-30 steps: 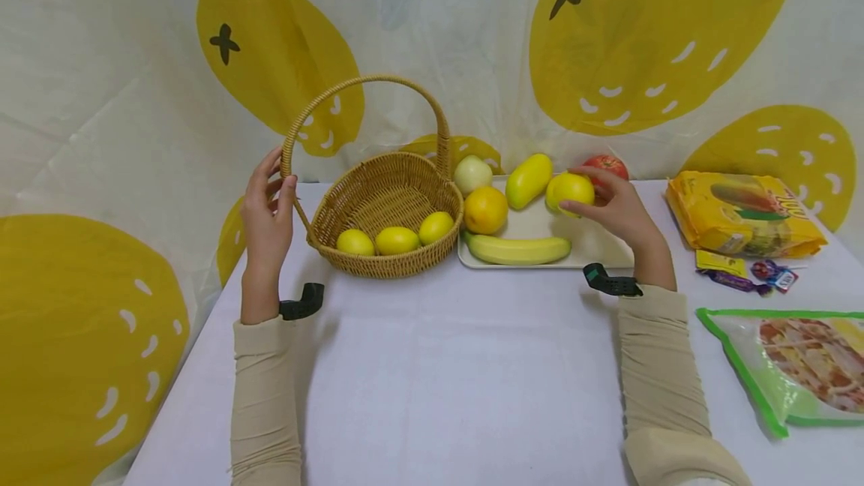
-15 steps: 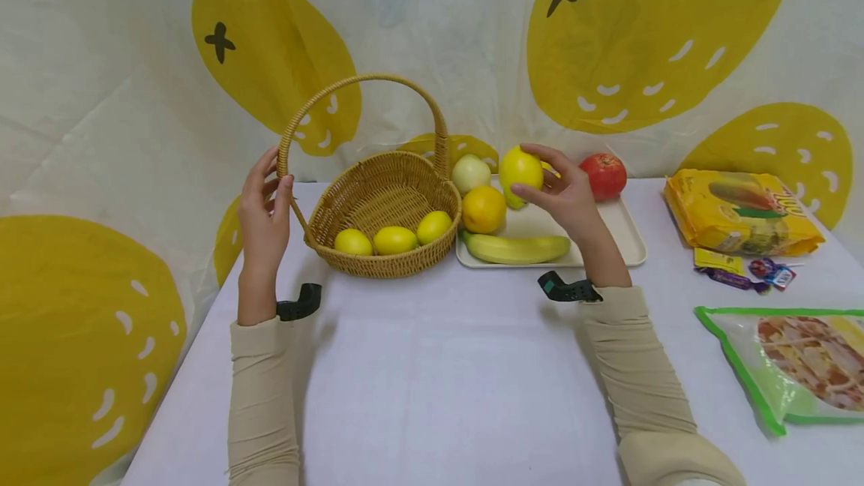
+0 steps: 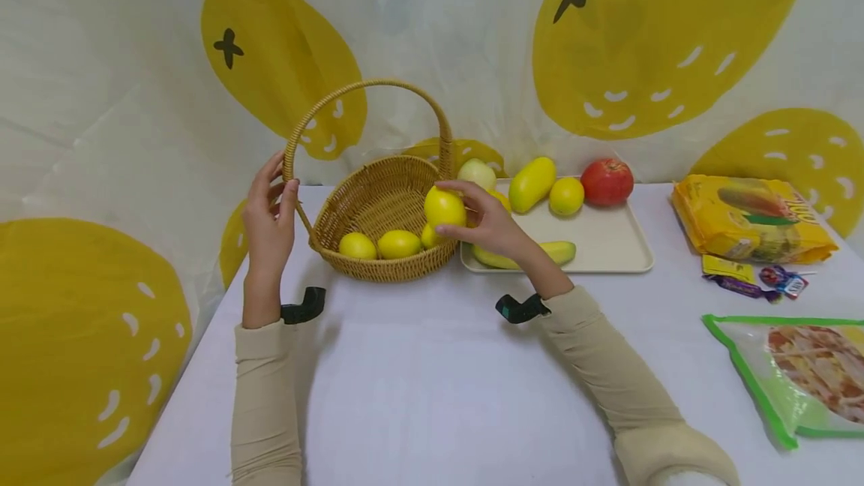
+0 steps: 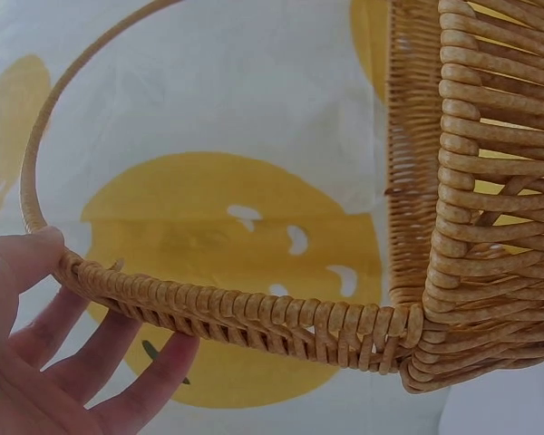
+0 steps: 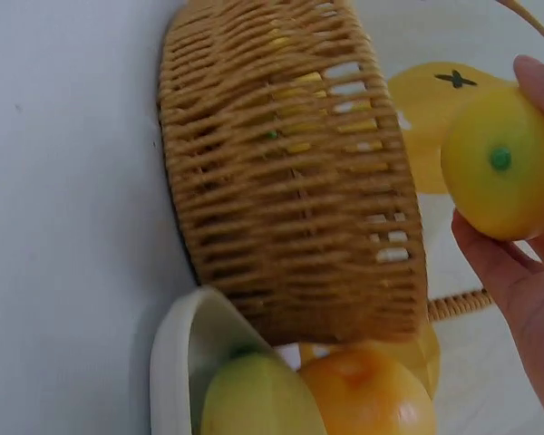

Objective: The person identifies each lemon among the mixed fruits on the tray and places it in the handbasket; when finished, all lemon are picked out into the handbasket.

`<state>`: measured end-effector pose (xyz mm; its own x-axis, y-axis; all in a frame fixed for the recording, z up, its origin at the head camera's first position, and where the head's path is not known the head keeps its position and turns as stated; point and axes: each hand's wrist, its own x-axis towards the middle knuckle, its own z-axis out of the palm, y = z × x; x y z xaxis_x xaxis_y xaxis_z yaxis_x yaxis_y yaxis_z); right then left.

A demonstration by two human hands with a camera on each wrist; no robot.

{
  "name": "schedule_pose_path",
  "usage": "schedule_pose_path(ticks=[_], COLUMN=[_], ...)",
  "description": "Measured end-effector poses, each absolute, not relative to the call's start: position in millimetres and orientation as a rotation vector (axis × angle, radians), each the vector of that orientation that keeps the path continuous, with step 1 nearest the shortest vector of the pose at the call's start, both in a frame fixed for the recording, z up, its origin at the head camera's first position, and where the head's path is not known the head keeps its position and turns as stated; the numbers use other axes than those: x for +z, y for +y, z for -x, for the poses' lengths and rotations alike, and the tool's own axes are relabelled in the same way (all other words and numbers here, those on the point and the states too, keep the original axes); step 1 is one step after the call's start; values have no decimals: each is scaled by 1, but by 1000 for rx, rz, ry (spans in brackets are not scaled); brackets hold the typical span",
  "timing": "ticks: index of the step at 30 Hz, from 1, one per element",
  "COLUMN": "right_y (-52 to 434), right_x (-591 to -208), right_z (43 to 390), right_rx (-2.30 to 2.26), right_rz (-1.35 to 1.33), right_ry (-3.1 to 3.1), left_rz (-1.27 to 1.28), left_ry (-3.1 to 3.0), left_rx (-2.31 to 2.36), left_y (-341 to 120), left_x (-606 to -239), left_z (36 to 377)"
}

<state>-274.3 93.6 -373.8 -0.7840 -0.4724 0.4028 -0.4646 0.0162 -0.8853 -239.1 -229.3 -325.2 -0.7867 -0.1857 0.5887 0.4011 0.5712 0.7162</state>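
My left hand (image 3: 268, 212) holds the side of the wicker basket's handle (image 3: 370, 83). In the left wrist view, the thumb lies on one side of the handle and the fingers (image 4: 154, 385) on the other. The wicker basket (image 3: 381, 268) stands tilted towards me, with several lemons (image 3: 398, 244) along its front inside wall. My right hand (image 3: 489, 223) pinches another lemon (image 3: 445, 207) between thumb and fingers over the basket's right rim. A green stem nub shows on this lemon in the right wrist view. It partly hides a lemon in the basket.
Right of the basket lies a cream tray (image 3: 607, 246) with a banana (image 3: 559, 252), an orange (image 5: 367, 390), a mango (image 3: 532, 184), a lemon (image 3: 566, 196), a pomegranate (image 3: 607, 181) and a pale round fruit (image 3: 477, 173). Farther right lie a yellow snack bag (image 3: 752, 217), candies (image 3: 742, 287) and a green-edged bag (image 3: 810, 373).
My right hand has carried the lemon leftward from above the tray to the basket's right rim. The left hand has stayed on the handle.
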Motion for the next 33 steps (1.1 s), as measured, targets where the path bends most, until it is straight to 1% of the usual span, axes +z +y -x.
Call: schedule_pose_path(ticks=[6,11,15,26,33], right_y=[72,62,59,57,50], right_x=[-376,-378,-377,-372,-365], right_z=[282,288,290,301,301], right_rx=[-1691,-1486,-1381,-1186,-1007], right_rz=[1120,1074,1055,1123,1004], right_ry=[2359,2439,2441,2483,2512], left_rz=[154,165,172,165,163], left_ry=[-2177,-2171,-2178,-2183,-2180], left_rx=[-1196,-1209,-1203,-1184,-1190], left_y=[-230,-230,-229,-230,-231], left_x=[-325,-325,-325,-324,-326], left_z=[239,239,239,240,240])
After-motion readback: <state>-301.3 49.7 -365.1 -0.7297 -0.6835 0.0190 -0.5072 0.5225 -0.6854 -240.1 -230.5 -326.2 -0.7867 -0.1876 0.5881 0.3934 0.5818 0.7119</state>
